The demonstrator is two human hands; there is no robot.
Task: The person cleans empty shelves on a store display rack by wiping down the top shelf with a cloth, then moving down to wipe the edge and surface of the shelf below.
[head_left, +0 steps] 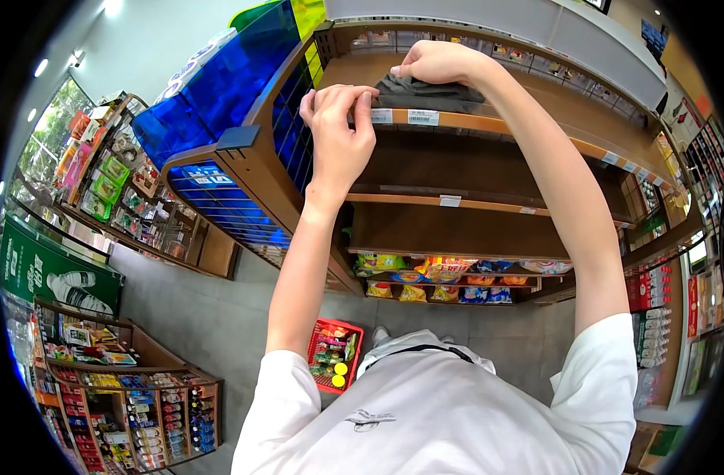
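The right fingers (413, 63) hide part of the dark cloth (433, 93), and 2 labels (423, 117) below are too small to read.

Can pass rightward along the top shelf (564, 99), beyond the grey cloth (429, 96); at its left end, would run into the left hand (342, 127) and right hand (441, 63), both at the cloth; to its left, would meet the wire side panel (293, 146), then the blue bin (211, 91); below it, can reach in over the second shelf (449, 166), but must skirt the right forearm (556, 158), slanting across the front; lower still, would meet snack bags (445, 267).
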